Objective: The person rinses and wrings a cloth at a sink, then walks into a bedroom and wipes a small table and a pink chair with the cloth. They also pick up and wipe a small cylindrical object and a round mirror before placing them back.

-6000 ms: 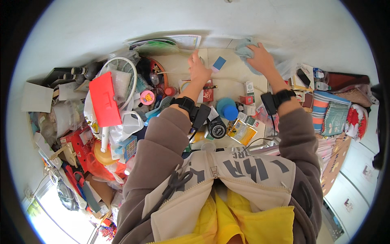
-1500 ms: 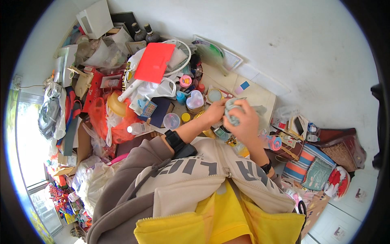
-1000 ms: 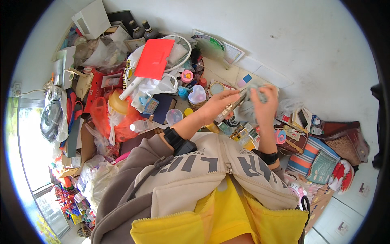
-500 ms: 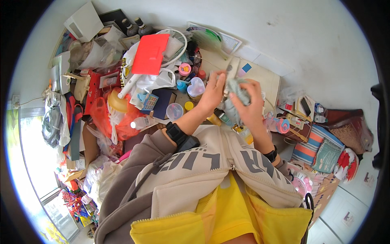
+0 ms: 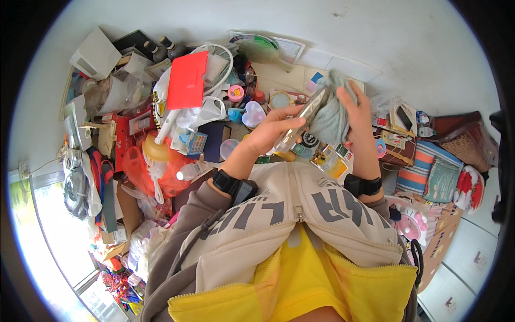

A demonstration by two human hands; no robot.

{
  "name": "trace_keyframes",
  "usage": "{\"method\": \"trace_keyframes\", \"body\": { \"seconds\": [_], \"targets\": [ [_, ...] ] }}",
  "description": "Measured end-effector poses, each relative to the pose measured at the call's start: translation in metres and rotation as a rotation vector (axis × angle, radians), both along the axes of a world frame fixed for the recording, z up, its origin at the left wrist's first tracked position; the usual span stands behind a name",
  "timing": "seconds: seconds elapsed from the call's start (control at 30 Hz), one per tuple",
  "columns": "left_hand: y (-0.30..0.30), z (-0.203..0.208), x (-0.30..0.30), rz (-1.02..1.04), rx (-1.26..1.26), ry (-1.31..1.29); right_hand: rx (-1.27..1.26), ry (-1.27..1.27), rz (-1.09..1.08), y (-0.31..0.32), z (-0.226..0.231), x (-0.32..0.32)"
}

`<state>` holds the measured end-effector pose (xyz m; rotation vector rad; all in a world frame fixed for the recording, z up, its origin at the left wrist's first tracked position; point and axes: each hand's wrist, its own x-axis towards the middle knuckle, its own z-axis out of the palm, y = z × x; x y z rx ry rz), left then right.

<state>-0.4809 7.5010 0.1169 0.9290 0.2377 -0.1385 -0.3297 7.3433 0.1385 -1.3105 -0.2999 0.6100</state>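
the left hand is closed around a slim, flat greyish case, and the right hand has its fingers curled on a bunched grey-green cloth. the case is held up between the two hands, above the crowded tabletop. its long axis slants, the near end toward the left hand and the person's chest, the far end away and to the right. the left hand is the nearer one, wrapped on the case itself; the right hand is parted from it by the cloth, which seems to touch the case's upper right side. how firmly it presses i cannot tell.

nearest beyond the hands, taken from the case: a yellow-and-white box lies to its right on the person's side, and a clear cup stands to its left. a heart-shaped tub comes a bit farther out, also left of the case. past the case's far end lies a small blue-topped card, and beyond that, the pale wall.
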Motion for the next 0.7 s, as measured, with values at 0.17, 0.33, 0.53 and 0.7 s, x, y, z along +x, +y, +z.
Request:
{"method": "trace_keyframes", "body": {
  "seconds": [0.17,0.33,0.53,0.7],
  "targets": [
    [0.008,0.001,-0.005,-0.107,0.2,-0.072,-0.1,-0.178,0.326,-0.016,0.0,0.002],
    [0.0,0.002,-0.001,-0.139,0.419,-0.102,-0.173,-0.307,0.361,-0.02,-0.002,0.008],
    [0.014,0.012,0.002,-0.374,0.583,-0.016,-0.204,-0.655,0.283,-0.019,0.006,-0.001],
    [0.021,0.016,0.0,-0.431,0.631,-0.081,-0.112,-0.547,0.484,-0.017,0.008,-0.002]
  ]
}}
